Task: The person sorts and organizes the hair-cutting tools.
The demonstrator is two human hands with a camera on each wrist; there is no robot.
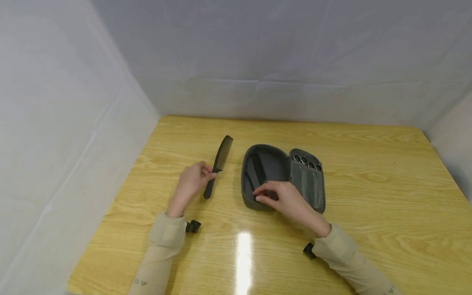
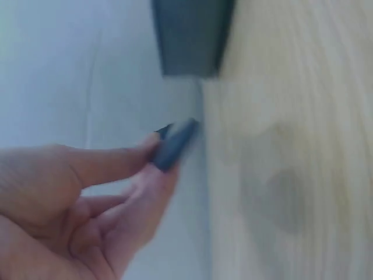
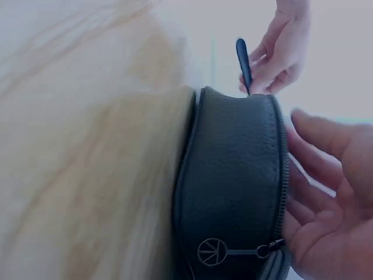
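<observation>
Head view: I see the left hand (image 1: 191, 182) pinching the black comb (image 1: 219, 164) at the junction of handle and teeth, thumb and fingers closed lightly on it. The comb lies on the wooden bench (image 1: 368, 205), just left of the open grey case (image 1: 282, 178). My right hand (image 1: 285, 198) reaches into the left half of the case with its fingers curled down at the near edge; I cannot tell whether they grip anything there. Scissors (image 1: 307, 161) sit in the right half of the case, their finger rings showing at the far end.

Left wrist view: the picture is blurred. The left hand (image 2: 70, 204) holds the dark comb (image 2: 175, 143) between thumb and fingertips, beside the bench (image 2: 291, 163).

Right wrist view: the case (image 3: 233, 192) stands close in front, its zip pull (image 3: 245, 252) at the lower edge. The right hand (image 3: 329, 198) lies against the case rim, fingers loosely bent. Beyond, the left hand (image 3: 282, 52) holds the comb (image 3: 243, 64).
</observation>
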